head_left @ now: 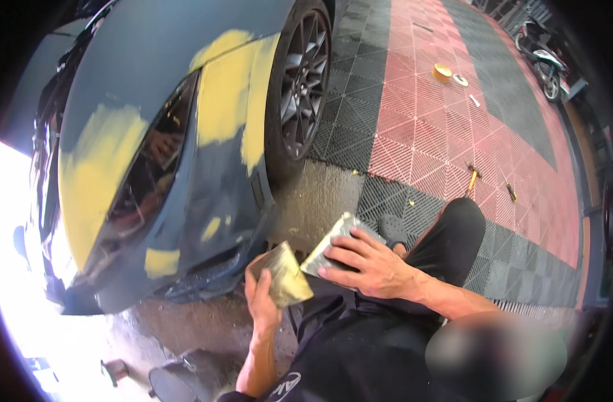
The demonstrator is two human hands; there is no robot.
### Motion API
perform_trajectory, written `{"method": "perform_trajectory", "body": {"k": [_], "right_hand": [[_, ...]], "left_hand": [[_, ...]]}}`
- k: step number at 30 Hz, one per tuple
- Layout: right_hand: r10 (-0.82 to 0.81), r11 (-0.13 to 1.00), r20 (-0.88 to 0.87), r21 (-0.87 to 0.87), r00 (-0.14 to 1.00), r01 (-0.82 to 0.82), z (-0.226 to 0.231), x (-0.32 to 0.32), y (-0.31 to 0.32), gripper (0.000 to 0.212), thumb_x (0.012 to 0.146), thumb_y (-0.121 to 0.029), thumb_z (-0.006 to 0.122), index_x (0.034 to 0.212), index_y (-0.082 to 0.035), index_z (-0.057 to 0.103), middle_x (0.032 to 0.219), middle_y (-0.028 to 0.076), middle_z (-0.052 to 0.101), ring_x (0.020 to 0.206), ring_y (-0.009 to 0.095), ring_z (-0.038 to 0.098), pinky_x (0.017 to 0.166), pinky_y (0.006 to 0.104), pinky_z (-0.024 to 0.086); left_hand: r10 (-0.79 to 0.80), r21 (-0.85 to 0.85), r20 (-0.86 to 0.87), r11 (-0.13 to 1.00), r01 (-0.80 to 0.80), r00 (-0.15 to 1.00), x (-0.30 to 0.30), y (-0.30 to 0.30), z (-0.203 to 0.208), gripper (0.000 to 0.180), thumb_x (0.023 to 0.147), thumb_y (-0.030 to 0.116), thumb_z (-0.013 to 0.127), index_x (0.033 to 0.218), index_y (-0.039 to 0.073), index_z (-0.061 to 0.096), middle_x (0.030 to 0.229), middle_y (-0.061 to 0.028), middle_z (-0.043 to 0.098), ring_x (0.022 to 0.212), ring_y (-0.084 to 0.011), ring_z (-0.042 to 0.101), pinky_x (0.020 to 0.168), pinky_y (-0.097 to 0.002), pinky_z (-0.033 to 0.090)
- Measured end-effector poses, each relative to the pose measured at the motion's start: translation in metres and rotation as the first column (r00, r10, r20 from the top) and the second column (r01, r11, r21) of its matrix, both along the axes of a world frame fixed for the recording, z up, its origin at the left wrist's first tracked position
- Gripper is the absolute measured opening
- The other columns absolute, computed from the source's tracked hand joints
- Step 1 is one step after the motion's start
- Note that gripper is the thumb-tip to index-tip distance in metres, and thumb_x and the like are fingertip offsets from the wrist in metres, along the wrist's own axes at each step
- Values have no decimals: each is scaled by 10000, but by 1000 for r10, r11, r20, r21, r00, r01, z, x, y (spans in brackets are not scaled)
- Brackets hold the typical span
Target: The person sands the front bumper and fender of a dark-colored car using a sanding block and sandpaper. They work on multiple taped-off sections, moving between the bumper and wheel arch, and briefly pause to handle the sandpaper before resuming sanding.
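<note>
Where the two hands come close together, just below the centre of the frame, a yellow-smeared block (pixel 291 280) and a grey, pale-edged pad (pixel 334 242) are held nearly corner to corner; whether they touch cannot be made out. The left hand (pixel 263 303) grasps the block with the thumb laid along its near side, a grip that probably leaves the smeared face free and turned toward the pad. The right hand (pixel 373 266) clasps the pad, its fingers spread across the grey surface, presumably to steady it while the yellowish edge stays exposed. Both pieces sit above the dark trousers (pixel 448 238) of the person, apparently low enough to remain clear of the bodywork. To the upper left stands a dark blue-grey car (pixel 219 177), its matt panels bearing broad patches of yellow filler (pixel 229 90) around the headlight (pixel 149 161) and beside the spoked wheel (pixel 305 80). Across the red and grey floor tiles (pixel 414 130), at upper right, lie a roll of yellow tape (pixel 442 72) and, nearer the knee, a yellow-handled hammer (pixel 472 178), perhaps set aside there to leave the space by the wheel unobstructed. A motorcycle (pixel 544 63) stands toward the upper-right rim; a dark bucket (pixel 182 378) occupies the lower left.
</note>
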State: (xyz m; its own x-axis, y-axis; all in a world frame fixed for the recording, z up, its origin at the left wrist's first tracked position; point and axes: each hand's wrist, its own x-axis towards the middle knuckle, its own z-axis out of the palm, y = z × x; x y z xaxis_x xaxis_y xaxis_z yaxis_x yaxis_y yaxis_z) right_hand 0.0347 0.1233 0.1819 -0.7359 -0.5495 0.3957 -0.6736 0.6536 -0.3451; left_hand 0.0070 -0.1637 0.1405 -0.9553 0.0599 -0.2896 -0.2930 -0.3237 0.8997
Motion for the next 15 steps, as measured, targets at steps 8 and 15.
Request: {"method": "perform_trajectory", "body": {"k": [8, 15], "right_hand": [[195, 967, 232, 115, 953, -226, 6, 19, -32, 657, 844, -131, 763, 1488, -221, 671, 1464, 78, 652, 1418, 304, 593, 1235, 532, 456], [352, 929, -70, -97, 933, -357, 5, 26, -59, 616, 960, -215, 671, 1573, -257, 629, 1519, 88, 632, 1478, 326, 568, 1290, 572, 424]], "left_hand": [[-82, -492, -251, 869, -54, 965, 13, 13, 6, 372, 1083, 47, 631, 1450, -15, 628, 1365, -145, 698, 1254, -214, 645, 1122, -373, 510], [204, -104, 216, 977, -185, 955, -1, 10, -10, 395, 1065, 108, 642, 1451, 36, 601, 1331, -123, 676, 1195, -226, 678, 1059, -403, 574]]}}
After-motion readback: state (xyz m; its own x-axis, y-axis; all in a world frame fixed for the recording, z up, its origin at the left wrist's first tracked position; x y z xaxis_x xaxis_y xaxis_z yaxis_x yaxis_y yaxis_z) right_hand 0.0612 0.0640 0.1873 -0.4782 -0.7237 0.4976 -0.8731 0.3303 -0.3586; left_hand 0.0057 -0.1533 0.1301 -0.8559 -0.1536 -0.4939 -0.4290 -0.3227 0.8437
